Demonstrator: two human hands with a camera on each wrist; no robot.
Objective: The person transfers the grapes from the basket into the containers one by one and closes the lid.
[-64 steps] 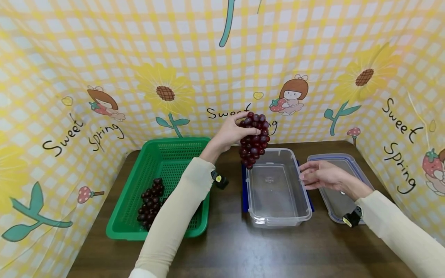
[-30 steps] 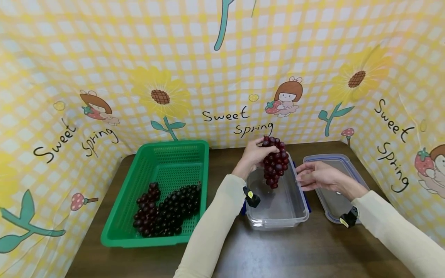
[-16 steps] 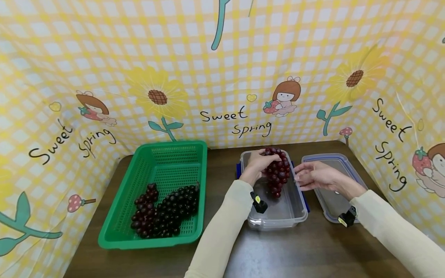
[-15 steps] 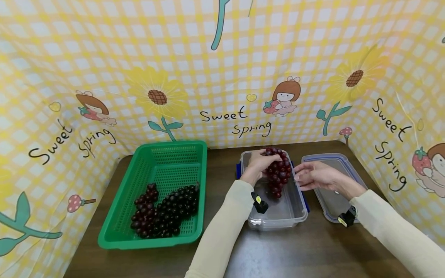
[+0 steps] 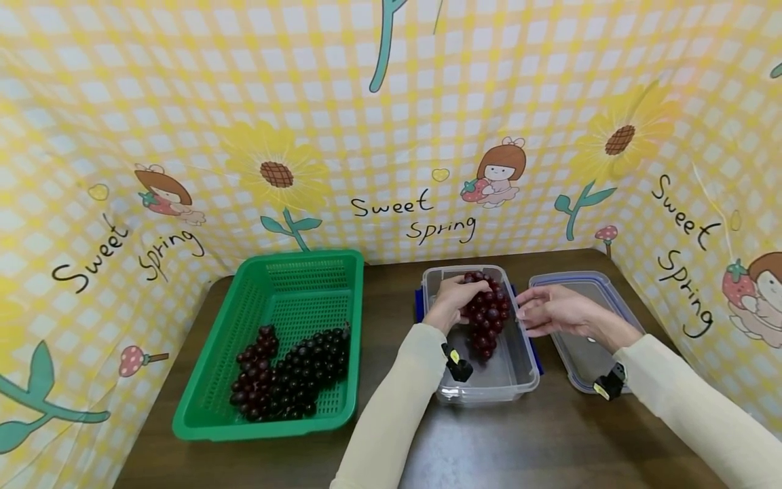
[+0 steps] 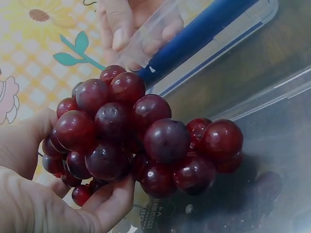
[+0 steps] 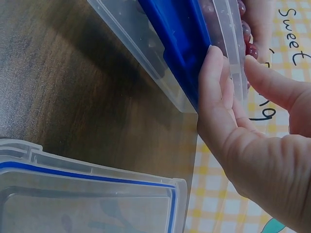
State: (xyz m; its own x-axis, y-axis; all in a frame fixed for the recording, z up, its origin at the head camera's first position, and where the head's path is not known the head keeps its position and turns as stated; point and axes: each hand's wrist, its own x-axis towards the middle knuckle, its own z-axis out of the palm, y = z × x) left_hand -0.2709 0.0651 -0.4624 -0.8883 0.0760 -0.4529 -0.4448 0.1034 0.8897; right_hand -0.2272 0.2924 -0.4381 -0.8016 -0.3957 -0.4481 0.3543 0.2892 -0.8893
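Bunch (image 5: 487,322) of red grapes is right of centre in the frame, within the walls of the box (image 5: 489,391), with its narrow end pointing to the near side. Whether it touches the box floor, I cannot tell.

From here, I think the main risk is a too early release: if the fingers let go while the bunch is above the floor, it may drop and some grapes may come off. A hard squeeze could also split the skins. If the right hand pushes against the wall, the box could slide or tip a little.

The left hand (image 5: 455,302) reaches in from the lower middle, palm down, its thumb and fingers curled round the upper part of the bunch. The right hand (image 5: 559,310) comes from the lower right, wrist nearly level; it seems to pinch the right wall beside the blue flap (image 7: 180,43), but how firmly is not clear.

The lid (image 5: 586,361) lies at the right, and at lower left the green basket (image 5: 263,429) contains dark grapes (image 5: 311,363) and another red bunch (image 5: 253,377).
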